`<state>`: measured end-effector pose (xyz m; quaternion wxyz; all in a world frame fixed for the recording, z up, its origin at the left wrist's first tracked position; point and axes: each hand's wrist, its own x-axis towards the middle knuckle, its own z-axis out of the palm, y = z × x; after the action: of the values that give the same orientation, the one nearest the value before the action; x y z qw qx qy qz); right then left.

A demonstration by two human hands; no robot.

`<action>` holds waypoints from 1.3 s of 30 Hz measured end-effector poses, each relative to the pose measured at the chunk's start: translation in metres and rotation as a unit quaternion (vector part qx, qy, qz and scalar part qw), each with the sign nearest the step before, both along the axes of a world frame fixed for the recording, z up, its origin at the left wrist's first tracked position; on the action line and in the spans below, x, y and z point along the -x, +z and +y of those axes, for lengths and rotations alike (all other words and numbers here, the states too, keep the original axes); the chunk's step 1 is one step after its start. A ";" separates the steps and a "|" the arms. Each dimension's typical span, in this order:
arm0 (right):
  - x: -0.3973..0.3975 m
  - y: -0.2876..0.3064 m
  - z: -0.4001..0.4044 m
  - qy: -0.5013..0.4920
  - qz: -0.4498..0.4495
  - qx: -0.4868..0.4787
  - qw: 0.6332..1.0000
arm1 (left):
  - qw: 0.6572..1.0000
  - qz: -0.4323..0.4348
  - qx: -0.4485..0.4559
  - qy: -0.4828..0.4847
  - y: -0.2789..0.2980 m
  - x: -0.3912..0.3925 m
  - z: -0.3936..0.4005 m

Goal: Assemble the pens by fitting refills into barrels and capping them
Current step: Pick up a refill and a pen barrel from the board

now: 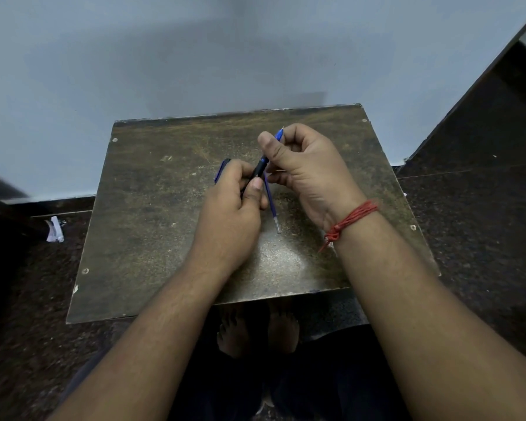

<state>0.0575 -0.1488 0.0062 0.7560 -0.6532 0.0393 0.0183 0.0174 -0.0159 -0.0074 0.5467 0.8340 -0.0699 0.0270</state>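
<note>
Above the middle of the desk (152, 226), the left hand (234, 208) and right hand (304, 171) each grip the pen (261, 168). A loose refill (271, 205) lies just below.

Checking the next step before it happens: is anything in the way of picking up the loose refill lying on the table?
Nothing lies on the refill, but both hands are occupied: the left hand and right hand share a pen.

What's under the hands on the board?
A loose blue refill lies on the board, its near end clear and its far end hidden behind the pen and both hands. Whatever else lies beneath the left hand is covered.
</note>
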 end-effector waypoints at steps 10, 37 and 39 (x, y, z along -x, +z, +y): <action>0.001 0.002 -0.008 0.041 -0.004 -0.040 0.998 | 1.000 0.005 0.015 0.011 0.001 0.000 0.001; 0.001 0.002 -0.001 0.007 0.002 -0.055 0.998 | 1.000 0.017 0.022 0.012 0.002 0.001 -0.001; 0.002 0.002 -0.001 0.020 -0.003 -0.065 0.998 | 0.999 0.016 0.029 0.012 0.001 0.000 -0.001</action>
<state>0.0556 -0.1496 0.0077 0.7964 -0.6033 0.0224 0.0344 0.0170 -0.0169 -0.0063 0.5714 0.8189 -0.0499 0.0224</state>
